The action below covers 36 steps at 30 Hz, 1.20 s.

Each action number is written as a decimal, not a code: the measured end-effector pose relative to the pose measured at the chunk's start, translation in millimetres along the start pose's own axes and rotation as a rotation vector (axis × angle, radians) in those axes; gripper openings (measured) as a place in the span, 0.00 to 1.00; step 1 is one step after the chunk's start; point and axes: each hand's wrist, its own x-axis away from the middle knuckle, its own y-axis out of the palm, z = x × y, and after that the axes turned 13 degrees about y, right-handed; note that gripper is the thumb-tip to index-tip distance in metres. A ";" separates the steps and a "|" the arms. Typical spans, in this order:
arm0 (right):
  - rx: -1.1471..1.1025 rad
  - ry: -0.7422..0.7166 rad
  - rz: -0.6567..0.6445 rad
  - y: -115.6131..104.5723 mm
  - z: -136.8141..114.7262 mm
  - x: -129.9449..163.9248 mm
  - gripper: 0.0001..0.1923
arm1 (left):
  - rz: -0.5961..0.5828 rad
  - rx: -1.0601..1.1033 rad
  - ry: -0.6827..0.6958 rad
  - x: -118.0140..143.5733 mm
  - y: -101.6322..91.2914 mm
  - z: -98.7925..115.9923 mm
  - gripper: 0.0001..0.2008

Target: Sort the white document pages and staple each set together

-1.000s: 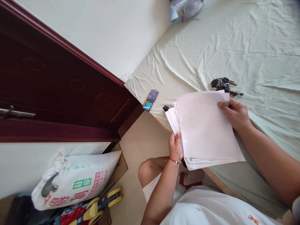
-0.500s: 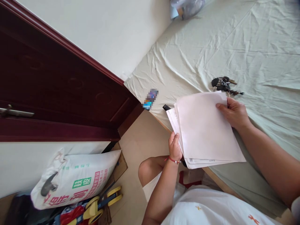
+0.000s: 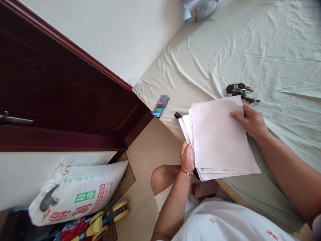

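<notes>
Both hands, left (image 3: pixel 187 156) and right (image 3: pixel 249 120), pinch the loosely fanned papers (image 3: pixel 219 137) at opposite edges; uneven sheets could slip out onto the floor.

Keys (image 3: pixel 240 90) on bed (image 3: pixel 250 50), behind papers (image 3: pixel 220 137)

A bunch of keys (image 3: pixel 239 90) lies on the wrinkled pale green sheet (image 3: pixel 263 50) at about two o'clock, a dark red door (image 3: pixel 57 97) fills nine to ten o'clock, and a white printed sack (image 3: pixel 77 192) with yellow clamps (image 3: pixel 102 221) sits at seven o'clock.
</notes>
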 end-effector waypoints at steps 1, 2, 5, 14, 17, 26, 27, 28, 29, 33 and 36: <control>0.010 0.021 -0.034 -1.1 -1.6 0.2 0.18 | 0.003 0.004 -0.013 -0.1 0.9 0.6 0.12; 0.011 0.051 -0.067 -2.1 -3.1 0.7 0.19 | 0.004 0.004 -0.021 -0.3 1.6 0.9 0.14; -0.092 0.138 -0.171 -4.4 -4.6 2.5 0.21 | 0.017 0.011 -0.032 -0.9 2.4 0.5 0.21; -0.583 0.247 -0.184 -0.9 -6.8 5.2 0.19 | 0.055 0.002 -0.032 -1.2 -1.1 -3.0 0.33; -0.709 0.292 -0.156 -2.4 -14.3 8.0 0.20 | 0.073 0.000 -0.028 -0.5 -2.5 -5.5 0.34; -0.917 0.342 -0.159 -9.1 -20.0 4.0 0.23 | 0.057 0.013 -0.023 -0.2 2.1 1.0 0.25; -0.927 0.343 -0.167 -9.1 -20.0 3.6 0.23 | 0.063 0.021 -0.024 -0.4 2.8 2.2 0.27; -0.937 0.343 -0.173 -9.2 -19.9 3.3 0.22 | 0.069 0.030 -0.026 -0.4 3.3 3.0 0.29; -0.946 0.342 -0.180 -9.5 -19.6 3.2 0.21 | 0.070 0.035 -0.030 -0.4 3.6 3.5 0.31; -0.983 0.320 -0.186 -11.3 -16.6 2.4 0.16 | 0.086 0.005 0.000 0.6 3.2 1.7 0.37; -0.995 0.323 -0.176 -11.5 -15.6 1.6 0.17 | 0.099 -0.013 0.054 1.7 3.2 -1.7 0.37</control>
